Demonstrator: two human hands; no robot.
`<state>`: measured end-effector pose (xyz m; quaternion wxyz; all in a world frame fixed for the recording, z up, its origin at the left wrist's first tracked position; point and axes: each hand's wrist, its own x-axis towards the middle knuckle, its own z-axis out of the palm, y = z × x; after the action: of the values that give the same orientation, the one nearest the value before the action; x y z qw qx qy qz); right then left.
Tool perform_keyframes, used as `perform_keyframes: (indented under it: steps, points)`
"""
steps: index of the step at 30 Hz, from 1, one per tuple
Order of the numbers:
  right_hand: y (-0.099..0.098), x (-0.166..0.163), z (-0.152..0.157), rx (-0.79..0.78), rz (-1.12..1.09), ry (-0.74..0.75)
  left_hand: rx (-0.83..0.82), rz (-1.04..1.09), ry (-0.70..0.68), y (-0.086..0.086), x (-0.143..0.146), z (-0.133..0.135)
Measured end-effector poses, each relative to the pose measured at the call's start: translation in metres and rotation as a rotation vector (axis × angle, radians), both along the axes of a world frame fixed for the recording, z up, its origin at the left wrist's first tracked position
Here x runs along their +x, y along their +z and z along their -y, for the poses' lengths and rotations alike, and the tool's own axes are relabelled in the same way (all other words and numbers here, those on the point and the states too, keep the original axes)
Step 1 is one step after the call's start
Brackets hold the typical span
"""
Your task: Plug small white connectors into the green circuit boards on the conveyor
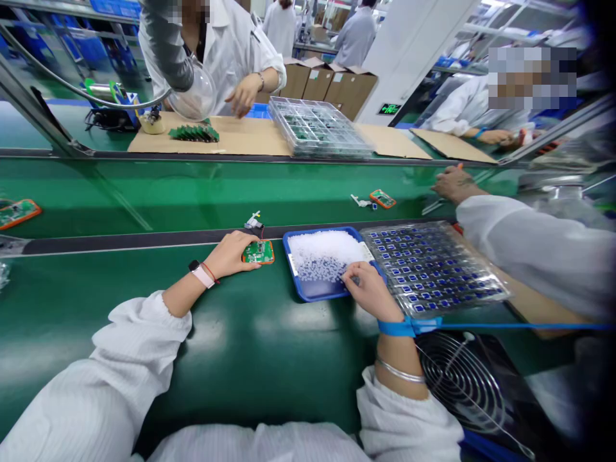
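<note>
My left hand [233, 254] grips a green circuit board in an orange frame [262, 253] by its left end, down on the green bench top. A small white part with wires [253, 221] lies just behind the board. Over the right side of a blue tray [308, 298], my right hand [368, 286] has thumb and fingertips pinched together; whatever may be between them is too small to make out. Many tiny white pieces [327, 247] are heaped at the back of this tray and scattered thinly toward its front.
Right of the blue tray lies a clear plastic tray of dark blue parts [433, 266]. A black fan [462, 378] stands at front right, with a blue wrist-strap cord [520, 326] above it. Beyond the belt [216, 192], a co-worker's hand [244, 94] hovers near stacked clear boxes [320, 128].
</note>
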<state>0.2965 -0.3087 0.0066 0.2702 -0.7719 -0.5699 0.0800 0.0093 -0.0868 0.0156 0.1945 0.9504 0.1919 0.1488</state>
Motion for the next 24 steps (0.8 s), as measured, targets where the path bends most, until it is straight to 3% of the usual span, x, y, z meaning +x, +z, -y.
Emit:
perform_keyframes:
  steps: [3,6,9,12,17,24]
  points:
    - [0.017,-0.015,-0.002,0.149,-0.095,0.003,-0.043,0.021,-0.014,-0.001,-0.007,0.013]
    - [0.036,-0.057,-0.010,0.281,-0.296,0.076,-0.077,-0.007,-0.051,-0.002,-0.022,0.037]
    - [0.040,-0.113,-0.024,0.221,-0.478,0.286,-0.103,-0.029,-0.050,-0.002,-0.040,0.064]
    - [0.025,-0.151,-0.037,0.098,-0.515,0.437,-0.146,0.003,-0.019,0.000,-0.051,0.082]
    - [-0.001,-0.159,-0.050,0.055,-0.409,0.409,-0.257,0.190,0.094,0.005,-0.043,0.085]
    - [-0.003,-0.155,-0.054,0.070,-0.371,0.423,-0.301,0.241,0.089,0.002,-0.032,0.081]
